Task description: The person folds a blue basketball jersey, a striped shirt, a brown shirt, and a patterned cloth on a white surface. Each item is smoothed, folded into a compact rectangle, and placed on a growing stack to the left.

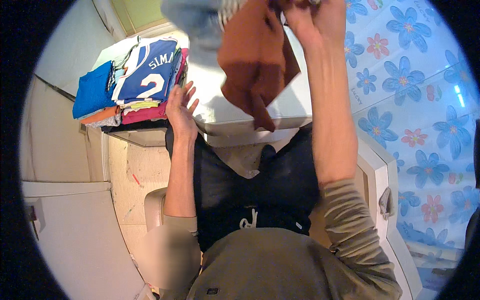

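Observation:
My right hand is raised at the top of the view, fingers closed on a rust-brown garment that hangs down over the white table. What kind of garment it is, I cannot tell. Beside it at the top is blurred blue-grey cloth; whether my hand holds that too is unclear. My left hand is open, fingers apart, against or close to the right side of a stack of folded clothes. On that stack lies a blue sports jersey with white trim. A folded bright-blue cloth tops the pile at its left.
The white table stands in front of my knees. A curtain or sheet with blue and red flowers hangs on the right. White cabinet panels are at the left. A white frame with a rag stands by my right elbow.

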Demonstrator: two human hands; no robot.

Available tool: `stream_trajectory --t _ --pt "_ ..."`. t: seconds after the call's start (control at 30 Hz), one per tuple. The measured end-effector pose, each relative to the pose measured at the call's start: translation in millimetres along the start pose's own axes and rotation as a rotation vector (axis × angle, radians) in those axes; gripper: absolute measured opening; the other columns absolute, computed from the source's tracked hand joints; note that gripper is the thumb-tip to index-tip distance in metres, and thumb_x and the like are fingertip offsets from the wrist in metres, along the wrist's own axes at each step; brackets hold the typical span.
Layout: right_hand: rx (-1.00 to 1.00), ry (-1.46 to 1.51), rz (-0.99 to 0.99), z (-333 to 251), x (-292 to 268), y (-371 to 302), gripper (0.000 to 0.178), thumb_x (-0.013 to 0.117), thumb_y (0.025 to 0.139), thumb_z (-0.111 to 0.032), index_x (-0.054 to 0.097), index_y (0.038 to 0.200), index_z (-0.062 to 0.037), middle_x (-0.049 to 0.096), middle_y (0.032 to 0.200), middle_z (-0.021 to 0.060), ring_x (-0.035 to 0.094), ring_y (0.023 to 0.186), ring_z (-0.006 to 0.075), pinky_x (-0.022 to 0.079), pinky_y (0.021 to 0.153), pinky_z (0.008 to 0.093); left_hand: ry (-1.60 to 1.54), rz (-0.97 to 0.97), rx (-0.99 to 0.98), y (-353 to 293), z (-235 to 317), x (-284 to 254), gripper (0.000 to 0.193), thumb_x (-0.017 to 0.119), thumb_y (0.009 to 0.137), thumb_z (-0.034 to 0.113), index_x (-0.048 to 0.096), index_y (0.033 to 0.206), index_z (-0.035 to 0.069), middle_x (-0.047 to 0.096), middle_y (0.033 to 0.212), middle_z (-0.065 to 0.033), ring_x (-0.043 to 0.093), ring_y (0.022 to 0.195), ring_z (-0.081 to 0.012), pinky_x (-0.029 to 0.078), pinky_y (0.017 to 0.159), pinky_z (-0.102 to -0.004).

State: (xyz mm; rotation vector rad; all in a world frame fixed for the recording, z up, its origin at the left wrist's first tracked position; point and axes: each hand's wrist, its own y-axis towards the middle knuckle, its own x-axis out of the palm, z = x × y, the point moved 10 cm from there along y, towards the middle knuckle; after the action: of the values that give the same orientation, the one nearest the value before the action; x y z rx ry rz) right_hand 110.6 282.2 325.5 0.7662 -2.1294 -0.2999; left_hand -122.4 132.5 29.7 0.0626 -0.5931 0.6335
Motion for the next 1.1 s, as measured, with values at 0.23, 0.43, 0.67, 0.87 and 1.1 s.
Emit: stream_trajectory --t 0.23,0.43,0.67,0.87,1.1 --pt "-0.318 -0.489 0.189 44.8 -0.7 8.8 0.031 0.072 0.088 -0.019 0.068 0.111 0.0007 0.071 0.101 0.0082 0.066 0.089 0.0194 0.055 0.083 0.0379 0.053 0.062 0.0 0.8 3.6 13.9 0.054 0.06 0.101 0.033 0.045 0.145 0.005 0.064 0.134 -0.0103 0.063 0.119 -0.0227 0.05 0.094 -0.0405" --pt "0.444 -0.792 0.584 239.1 -192.5 -157.2 0.043 0.078 0.072 -0.011 0.069 0.11 0.0069 0.074 0.098 0.0196 0.073 0.081 0.033 0.06 0.071 0.0442 0.344 0.267 0.108 23.2 -30.1 2.5 0.044 0.058 0.098 0.006 0.05 0.141 -0.002 0.058 0.139 -0.0155 0.061 0.117 -0.0253 0.05 0.092 -0.0356" --pt "0.821 -0.682 0.52 242.5 -170.4 -201.7 0.03 0.072 0.078 -0.011 0.066 0.096 0.0132 0.07 0.076 0.0215 0.071 0.057 0.0254 0.06 0.046 0.0364 0.727 0.177 0.183 39.5 -52.9 2.2 0.053 0.063 0.097 0.015 0.049 0.142 -0.008 0.054 0.142 -0.0197 0.055 0.124 -0.0293 0.04 0.108 -0.0375" --pt "0.73 -0.682 0.469 254.2 -169.9 -202.6 0.035 0.08 0.086 -0.024 0.07 0.101 0.0058 0.07 0.074 0.0131 0.07 0.057 0.0204 0.06 0.048 0.0353 1.065 -0.005 0.393 70.9 -60.3 3.3 0.06 0.076 0.086 0.014 0.053 0.137 -0.008 0.054 0.142 -0.0238 0.053 0.13 -0.0354 0.036 0.113 -0.0418" --pt "0.669 -0.608 0.322 264.7 -168.3 -206.4 0.035 0.077 0.088 -0.026 0.071 0.105 0.0046 0.075 0.084 0.0138 0.071 0.061 0.0177 0.059 0.052 0.0308 1.318 -0.128 0.556 64.1 -50.6 47.3 0.058 0.068 0.085 0.0 0.052 0.14 0.0 0.048 0.151 -0.0253 0.044 0.142 -0.0394 0.034 0.117 -0.0415"
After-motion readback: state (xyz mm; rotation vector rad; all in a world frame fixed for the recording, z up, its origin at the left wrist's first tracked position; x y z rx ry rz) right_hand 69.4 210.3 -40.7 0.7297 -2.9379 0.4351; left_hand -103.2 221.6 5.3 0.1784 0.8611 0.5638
